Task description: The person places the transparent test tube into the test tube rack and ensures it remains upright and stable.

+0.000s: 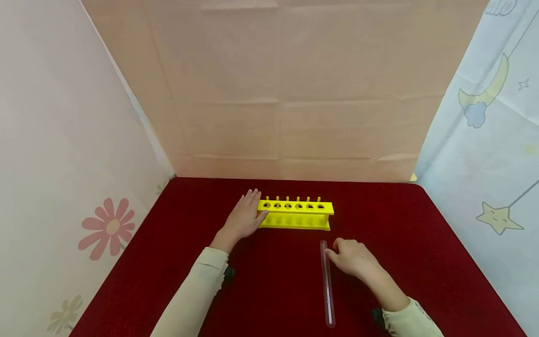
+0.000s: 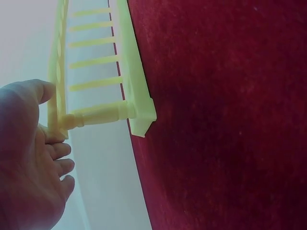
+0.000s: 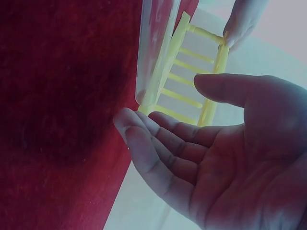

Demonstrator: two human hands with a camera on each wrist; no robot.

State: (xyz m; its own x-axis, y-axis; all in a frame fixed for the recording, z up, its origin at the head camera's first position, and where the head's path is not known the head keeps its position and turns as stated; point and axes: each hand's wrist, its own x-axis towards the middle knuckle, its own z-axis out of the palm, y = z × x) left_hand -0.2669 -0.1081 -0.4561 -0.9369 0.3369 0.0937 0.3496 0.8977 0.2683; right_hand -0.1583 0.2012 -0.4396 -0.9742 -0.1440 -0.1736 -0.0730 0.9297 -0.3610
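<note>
A yellow test tube rack [image 1: 294, 221] with a row of round holes and upright pegs stands on the dark red tabletop. My left hand [image 1: 244, 215] holds its left end, the thumb [image 2: 45, 91] on the near side of the top bar and the other fingers around the end. In front of the rack's right end lies a long clear test tube [image 1: 327, 285], pointing roughly toward me. Just right of its far part is my right hand [image 1: 353, 258], palm facing left. The right wrist view shows its fingers [image 3: 163, 177] loosely bent with nothing between them and the tube [image 3: 156, 52] beyond.
The red tabletop [image 1: 269, 285] runs back to a tan papered wall [image 1: 278, 93]. Pale patterned sheets hang on the left [image 1: 63, 140] and right [image 1: 497, 154]. Dark small pieces show beneath both cuffs.
</note>
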